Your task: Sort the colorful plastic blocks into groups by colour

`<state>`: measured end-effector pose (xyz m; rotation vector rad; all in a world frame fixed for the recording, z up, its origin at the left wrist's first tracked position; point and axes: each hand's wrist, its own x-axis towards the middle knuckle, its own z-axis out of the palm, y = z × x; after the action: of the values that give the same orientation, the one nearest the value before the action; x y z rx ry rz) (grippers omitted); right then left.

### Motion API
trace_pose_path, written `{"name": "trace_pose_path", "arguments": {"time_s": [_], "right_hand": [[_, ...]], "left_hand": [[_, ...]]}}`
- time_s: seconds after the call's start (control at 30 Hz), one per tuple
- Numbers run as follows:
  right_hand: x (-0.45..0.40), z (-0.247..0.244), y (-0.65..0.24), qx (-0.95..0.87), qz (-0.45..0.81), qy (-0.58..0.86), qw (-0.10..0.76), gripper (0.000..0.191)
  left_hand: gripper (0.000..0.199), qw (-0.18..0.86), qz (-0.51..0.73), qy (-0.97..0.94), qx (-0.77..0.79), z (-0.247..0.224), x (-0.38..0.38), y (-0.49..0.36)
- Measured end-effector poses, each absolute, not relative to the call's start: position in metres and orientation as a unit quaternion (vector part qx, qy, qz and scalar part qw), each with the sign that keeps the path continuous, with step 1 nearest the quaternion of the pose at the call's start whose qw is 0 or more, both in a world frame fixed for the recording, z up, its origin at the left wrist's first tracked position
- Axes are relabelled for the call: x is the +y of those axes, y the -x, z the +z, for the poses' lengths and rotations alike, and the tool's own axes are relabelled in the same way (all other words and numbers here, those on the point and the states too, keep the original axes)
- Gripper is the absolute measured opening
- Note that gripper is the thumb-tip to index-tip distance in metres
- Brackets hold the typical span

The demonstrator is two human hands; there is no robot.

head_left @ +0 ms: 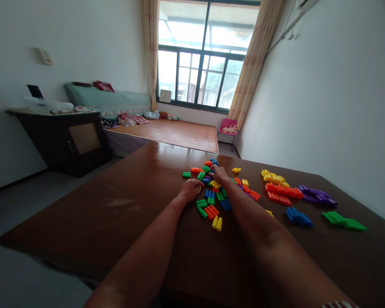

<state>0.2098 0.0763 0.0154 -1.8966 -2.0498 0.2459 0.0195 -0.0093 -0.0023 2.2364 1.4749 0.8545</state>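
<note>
A loose pile of plastic building blocks in several colours lies on the brown table, many shaped like joined tubes. My left hand (190, 189) is at the pile's left side, its fingers closed around a small yellow block (199, 189) that shows at the fingertips. My right hand (220, 174) reaches over the far part of the pile, thumb and forefinger apart beside blue blocks (212, 171). Between the hands lie green blocks (201, 175) and a yellow block (215, 184). Nearer to me are orange blocks (211, 211) and a yellow pair (217, 223).
On the table's right stand groups by colour: yellow (272, 177), orange (284, 191), purple (317, 195), blue (299, 217) and green (344, 221). Beyond the table (115, 209) are a bed (186, 132), a pink chair (227, 126) and a dark cabinet (60, 141).
</note>
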Motion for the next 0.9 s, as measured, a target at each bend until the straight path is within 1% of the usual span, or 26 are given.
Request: {"name": "trace_pose_path", "arguments": {"time_s": [0.1, 0.23, 0.33, 0.43, 0.57, 0.6, 0.67, 0.77, 0.83, 0.9], "right_hand": [[0.073, 0.024, -0.219, -0.73, 0.1, 0.644, 0.206, 0.03], [0.055, 0.042, -0.253, -0.721, 0.108, 0.58, 0.364, 0.035], [0.028, 0.055, -0.297, -0.693, 0.145, 0.552, 0.441, 0.032], [-0.005, 0.061, -0.359, -0.627, 0.145, 0.588, 0.49, 0.033], [-0.052, 0.045, -0.465, -0.487, 0.052, 0.663, 0.565, 0.042], [-0.065, 0.036, -0.492, -0.452, 0.025, 0.685, 0.571, 0.042], [-0.092, 0.015, -0.539, -0.403, -0.008, 0.731, 0.551, 0.041], [-0.129, -0.016, -0.582, -0.386, 0.02, 0.781, 0.491, 0.036], [-0.143, -0.028, -0.59, -0.395, 0.065, 0.781, 0.479, 0.042], [-0.147, -0.033, -0.589, -0.425, 0.113, 0.758, 0.481, 0.055]], "left_hand": [[0.032, 0.168, 0.293, -0.785, 0.519, 0.0, -0.011, -0.02], [0.032, 0.17, 0.284, -0.791, 0.515, 0.001, -0.01, -0.02], [0.033, 0.167, 0.292, -0.793, 0.508, -0.003, -0.006, -0.019], [0.033, 0.168, 0.299, -0.797, 0.497, -0.006, -0.002, -0.018], [0.034, 0.17, 0.294, -0.801, 0.493, -0.005, 0.001, -0.017], [0.034, 0.171, 0.293, -0.803, 0.491, -0.005, 0.001, -0.016], [0.034, 0.176, 0.294, -0.804, 0.485, -0.003, 0.002, -0.015], [0.034, 0.193, 0.297, -0.8, 0.485, -0.001, 0.003, -0.014], [0.034, 0.206, 0.297, -0.794, 0.489, 0.001, 0.003, -0.013], [0.035, 0.215, 0.299, -0.792, 0.487, 0.003, 0.001, -0.013]]}}
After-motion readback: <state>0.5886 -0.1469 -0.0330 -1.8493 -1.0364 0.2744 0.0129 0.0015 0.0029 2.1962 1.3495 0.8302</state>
